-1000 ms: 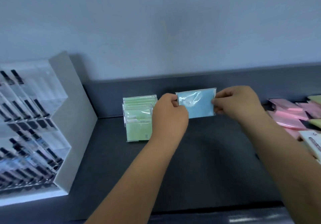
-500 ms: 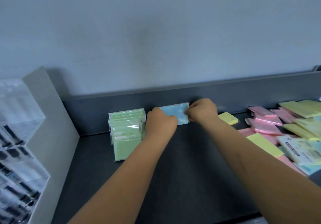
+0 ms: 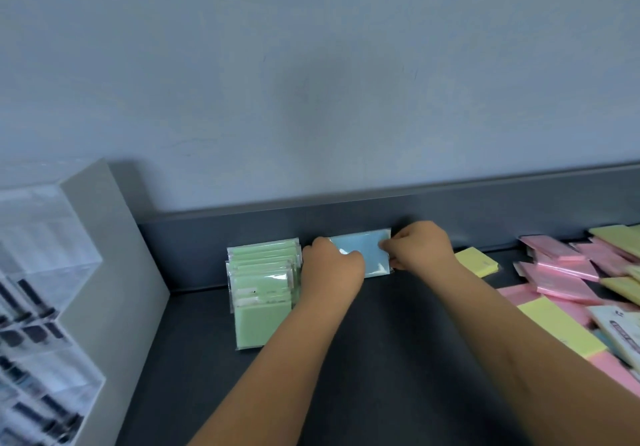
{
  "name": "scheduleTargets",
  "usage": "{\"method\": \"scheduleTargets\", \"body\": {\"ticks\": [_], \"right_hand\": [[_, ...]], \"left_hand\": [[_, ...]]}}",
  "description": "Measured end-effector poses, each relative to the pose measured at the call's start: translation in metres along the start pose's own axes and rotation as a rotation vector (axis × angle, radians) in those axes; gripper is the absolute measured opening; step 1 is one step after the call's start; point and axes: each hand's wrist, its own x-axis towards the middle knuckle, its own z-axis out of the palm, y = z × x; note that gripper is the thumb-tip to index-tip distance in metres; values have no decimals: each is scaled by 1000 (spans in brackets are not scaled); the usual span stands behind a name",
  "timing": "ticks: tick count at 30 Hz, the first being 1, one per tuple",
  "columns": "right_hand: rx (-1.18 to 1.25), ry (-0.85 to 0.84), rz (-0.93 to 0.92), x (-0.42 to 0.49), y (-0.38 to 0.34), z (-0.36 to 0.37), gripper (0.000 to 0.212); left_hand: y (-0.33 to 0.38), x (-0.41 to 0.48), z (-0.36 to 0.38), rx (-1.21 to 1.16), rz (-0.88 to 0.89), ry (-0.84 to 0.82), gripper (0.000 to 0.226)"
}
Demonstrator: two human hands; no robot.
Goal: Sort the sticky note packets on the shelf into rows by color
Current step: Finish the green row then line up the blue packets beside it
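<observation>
Blue packet (image 3: 363, 250) stood on edge at shelf (image 3: 381, 341) back, long axis left–right, face forward; left hand (image 3: 330, 269) and right hand (image 3: 420, 248) fingers (image 3: 386, 245) curled, pinching its ends

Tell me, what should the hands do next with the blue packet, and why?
Probably let go gently. The left hand and right hand both pinch the blue packet, which stands upright against the shelf's back wall, just right of the green row and seemingly down on the shelf. That looks like the start of a blue row.
</observation>
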Motion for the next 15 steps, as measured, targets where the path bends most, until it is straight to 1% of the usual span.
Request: {"method": "scheduleTargets", "body": {"ticks": [3,7,11,13,15], "right_hand": [[1,3,8,0,3,-2,28],[-18,16,-14,-1,4,-11,31],[-135,38,-30,-14,0,-23,33],[-173,45,-71,-25,-2,-31,37],[-242,30,-119,-40,-1,-39,46]], "left_hand": [[5,-6,-4,48,10,38,32],[11,-19,-3,211,101,69,34],[9,-24,0,277,298,43,54],[5,-24,0,323,402,23,60],[0,-24,0,460,492,45,64]]}}
